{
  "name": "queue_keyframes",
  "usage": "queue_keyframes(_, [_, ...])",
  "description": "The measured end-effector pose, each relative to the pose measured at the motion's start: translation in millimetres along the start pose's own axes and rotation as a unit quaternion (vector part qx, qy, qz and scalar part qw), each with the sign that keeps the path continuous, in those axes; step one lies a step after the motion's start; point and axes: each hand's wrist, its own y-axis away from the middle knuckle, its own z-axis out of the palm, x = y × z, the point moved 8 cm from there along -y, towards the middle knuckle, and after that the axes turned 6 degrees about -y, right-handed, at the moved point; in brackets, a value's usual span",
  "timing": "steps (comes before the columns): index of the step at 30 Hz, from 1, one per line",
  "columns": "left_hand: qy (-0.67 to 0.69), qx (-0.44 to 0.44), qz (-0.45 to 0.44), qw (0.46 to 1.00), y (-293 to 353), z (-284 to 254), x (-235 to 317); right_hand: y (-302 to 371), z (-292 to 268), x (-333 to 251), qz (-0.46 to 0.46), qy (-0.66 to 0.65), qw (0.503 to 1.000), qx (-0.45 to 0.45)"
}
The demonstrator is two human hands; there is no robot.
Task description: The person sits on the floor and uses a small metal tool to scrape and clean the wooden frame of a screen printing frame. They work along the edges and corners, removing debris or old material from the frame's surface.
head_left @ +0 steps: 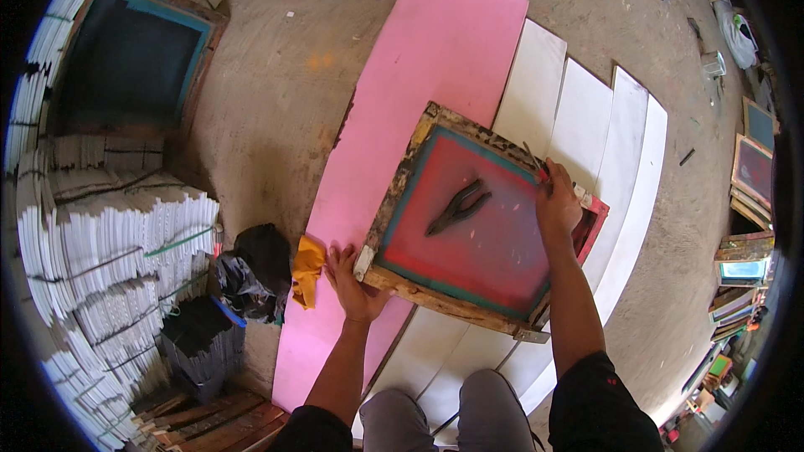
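A wooden screen-printing frame (427,291) lies tilted across the boards, its mesh reddish with a teal border. On the mesh rests a dark pair of pliers (459,208). My left hand (355,291) is open, fingers spread over the pink board (452,33) beside the frame's near left corner, the thumb close to its wooden edge. At the frame's right side my right hand (559,208) closes round a small tool (542,169) with a red handle and a thin metal end; its exact kind is hard to make out. A mustard-yellow cloth (308,271) lies left of my left hand.
Several white boards (578,109) lie side by side under the frame. Tied stacks of white sheets (126,234) stand at the left, with a dark-meshed screen (126,59) and black plastic bags (255,272) nearby. More frames (749,163) line the right side.
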Motion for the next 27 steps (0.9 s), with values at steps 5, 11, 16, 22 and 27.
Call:
queue_keyframes(5, [-0.033,-0.002,0.028,0.999,-1.7,0.1,8.7,-0.9,-2.3,6.1,0.01,0.013,1.0,-0.023])
queue_keyframes(11, [-0.073,0.062,0.046,0.994,0.9,-3.9,12.2,1.5,1.9,5.0,-0.018,-0.03,0.999,-0.017])
queue_keyframes(16, [-0.014,0.059,0.001,0.998,-0.6,-1.6,10.1,3.5,-1.7,3.3,-0.048,-0.066,0.996,0.024])
queue_keyframes(22, [-0.037,0.094,0.082,0.992,-2.9,-6.9,12.7,5.3,-3.3,-2.2,-0.075,-0.041,0.994,0.074])
queue_keyframes(27, [0.001,0.086,0.065,0.994,-3.6,-12.4,18.4,9.2,-0.6,-1.6,-0.037,-0.075,0.996,0.045])
